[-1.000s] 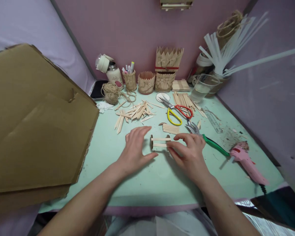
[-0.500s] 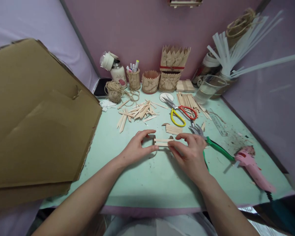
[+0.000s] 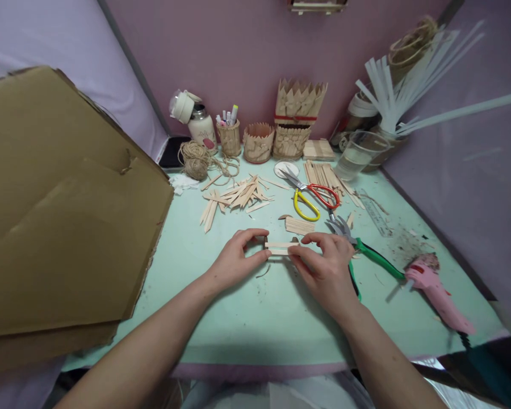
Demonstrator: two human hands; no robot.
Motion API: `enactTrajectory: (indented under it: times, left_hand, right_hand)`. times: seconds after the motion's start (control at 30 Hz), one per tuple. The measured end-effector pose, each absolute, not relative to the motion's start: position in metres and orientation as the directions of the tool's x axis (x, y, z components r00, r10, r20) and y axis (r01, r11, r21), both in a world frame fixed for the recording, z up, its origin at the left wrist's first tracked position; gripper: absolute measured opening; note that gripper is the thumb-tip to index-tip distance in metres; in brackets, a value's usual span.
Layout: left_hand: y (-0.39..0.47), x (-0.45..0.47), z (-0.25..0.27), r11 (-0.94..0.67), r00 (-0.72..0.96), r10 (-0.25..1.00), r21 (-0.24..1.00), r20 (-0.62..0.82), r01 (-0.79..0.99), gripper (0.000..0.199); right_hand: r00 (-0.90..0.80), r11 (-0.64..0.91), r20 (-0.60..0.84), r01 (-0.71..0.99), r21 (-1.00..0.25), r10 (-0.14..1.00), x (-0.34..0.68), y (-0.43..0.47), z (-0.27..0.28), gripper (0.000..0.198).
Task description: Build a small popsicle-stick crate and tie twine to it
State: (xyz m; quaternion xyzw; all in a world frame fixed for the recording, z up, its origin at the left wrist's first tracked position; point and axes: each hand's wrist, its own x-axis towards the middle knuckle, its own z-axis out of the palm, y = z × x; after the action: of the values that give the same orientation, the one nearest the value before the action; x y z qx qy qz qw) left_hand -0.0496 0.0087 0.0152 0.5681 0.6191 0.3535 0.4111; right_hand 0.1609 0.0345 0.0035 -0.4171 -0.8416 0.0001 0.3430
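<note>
Between my hands is a small frame of pale wooden sticks (image 3: 280,245), two strips lying parallel with darker end pieces. My left hand (image 3: 238,255) grips its left end between thumb and fingers. The thumb and index finger of my right hand (image 3: 329,266) pinch the right end of the strips. Just behind the frame lies a neat row of short wooden sticks (image 3: 300,225). A pair of green-handled pliers (image 3: 377,258) rests beside my right hand, which partly covers one handle.
Scissors with red and yellow handles (image 3: 307,203) lie behind the hands, near loose stick pieces (image 3: 241,196). A pink glue gun (image 3: 440,295) is at right, a large cardboard sheet (image 3: 68,210) at left. A plastic cup (image 3: 360,153), twine (image 3: 196,159) and carved holders (image 3: 259,142) stand behind.
The view has shifted slightly. Both hands stay on the stick frame in almost the same pose, with only a slight shift of the frame and right-hand fingertips.
</note>
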Motion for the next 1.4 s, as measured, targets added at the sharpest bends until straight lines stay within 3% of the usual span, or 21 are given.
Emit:
enactTrajectory:
  times: [0.8, 1.13, 1.4]
  left_hand:
    - [0.009, -0.05, 0.012, 0.061, -0.019, 0.998, 0.916, -0.059, 0.397, 0.032]
    - [0.009, -0.051, 0.009, 0.068, -0.033, 0.998, 0.903, -0.06, 0.425, 0.032]
    - [0.008, -0.05, 0.011, 0.072, -0.035, 0.997, 0.888, -0.063, 0.453, 0.031]
  right_hand:
    - [-0.427, 0.673, 0.604, 0.693, -0.259, 0.673, 0.161, 0.033, 0.002, 0.008]
    - [-0.309, 0.577, 0.561, 0.715, -0.395, 0.768, 0.17, 0.031, -0.003, 0.025]
    - [-0.29, 0.556, 0.53, 0.696, -0.455, 0.797, 0.175, 0.033, -0.007, 0.017]
